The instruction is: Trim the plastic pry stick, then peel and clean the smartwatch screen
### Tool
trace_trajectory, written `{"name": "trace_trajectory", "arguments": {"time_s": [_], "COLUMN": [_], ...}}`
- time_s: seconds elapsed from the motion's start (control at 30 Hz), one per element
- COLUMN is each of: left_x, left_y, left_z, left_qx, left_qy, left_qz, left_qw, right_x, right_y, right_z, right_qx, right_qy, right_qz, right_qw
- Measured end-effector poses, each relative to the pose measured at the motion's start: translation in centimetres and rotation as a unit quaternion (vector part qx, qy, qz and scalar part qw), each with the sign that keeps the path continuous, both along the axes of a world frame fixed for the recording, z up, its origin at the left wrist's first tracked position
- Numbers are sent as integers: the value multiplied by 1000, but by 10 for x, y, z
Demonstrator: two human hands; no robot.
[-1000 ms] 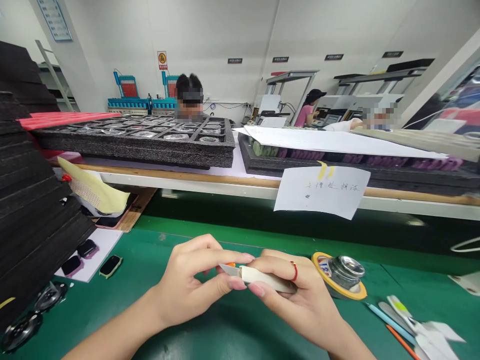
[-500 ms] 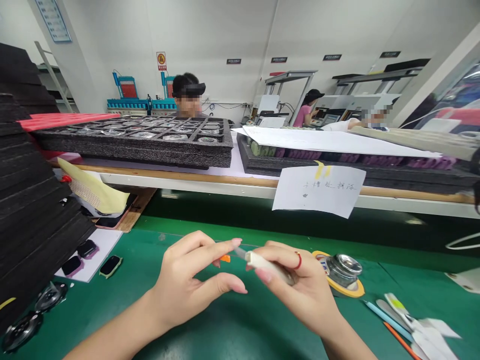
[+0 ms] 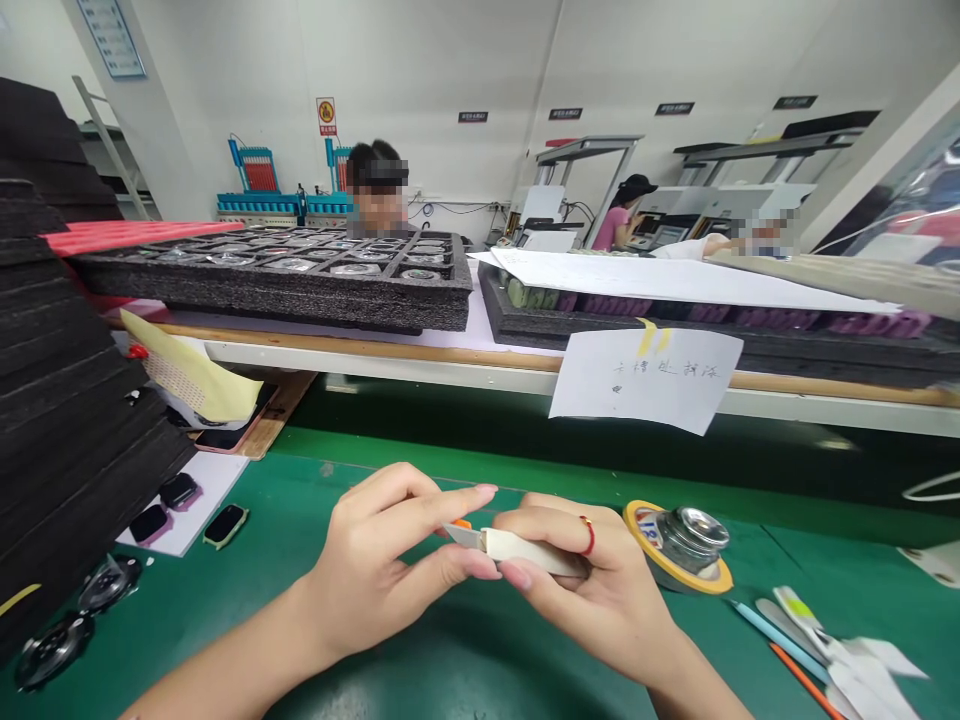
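Note:
In my right hand [image 3: 577, 560] is a knife with an off-white handle [image 3: 529, 550], gripped between thumb and fingers. Its short grey blade [image 3: 465, 537] points left, into the gap between my left thumb and index finger. My left hand [image 3: 390, 545] has its thumb tip close to the front end of the handle, and its index finger reaches out above the blade. A small orange piece [image 3: 463, 524] shows behind the blade, by my curled left fingers; most of it is hidden.
Right: a glass jar [image 3: 694, 540] inside a yellow tape roll [image 3: 637, 515], a light-blue pen [image 3: 776, 640], and an orange stick [image 3: 806, 680]. Left: watch cases [image 3: 225, 525], black round parts [image 3: 56, 650], and stacked black foam [image 3: 67, 400]. A shelf [image 3: 420, 362] ahead bears foam trays [image 3: 315, 295]; people sit beyond.
The knife has turned flatter, its blade swinging down and left between my left thumb and index finger. My left thumb has come near the handle's front end. The view has shifted slightly.

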State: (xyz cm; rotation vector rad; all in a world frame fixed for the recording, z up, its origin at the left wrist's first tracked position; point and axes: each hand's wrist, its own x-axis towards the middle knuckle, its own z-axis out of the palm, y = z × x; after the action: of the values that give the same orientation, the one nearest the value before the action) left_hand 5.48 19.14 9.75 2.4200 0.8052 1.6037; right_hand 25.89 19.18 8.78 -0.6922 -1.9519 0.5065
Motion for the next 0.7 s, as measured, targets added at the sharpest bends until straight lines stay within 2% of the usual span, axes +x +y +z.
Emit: {"name": "trace_trajectory", "arguments": {"time_s": [0.4,0.7], "left_x": [-1,0], "left_y": [2,1], "left_z": [-1,1], "left_qx": [-4,-16], "left_qy": [2,-1], "left_qz": [-22,-37], "left_qw": [1000,999], "right_x": [0,1], "right_y": [-1,-1], "right_z": [4,3], "right_qx": [-19,-7], "right_qy": [4,-3], "right_qz": [21,10], "right_qw": [1000,1000]}}
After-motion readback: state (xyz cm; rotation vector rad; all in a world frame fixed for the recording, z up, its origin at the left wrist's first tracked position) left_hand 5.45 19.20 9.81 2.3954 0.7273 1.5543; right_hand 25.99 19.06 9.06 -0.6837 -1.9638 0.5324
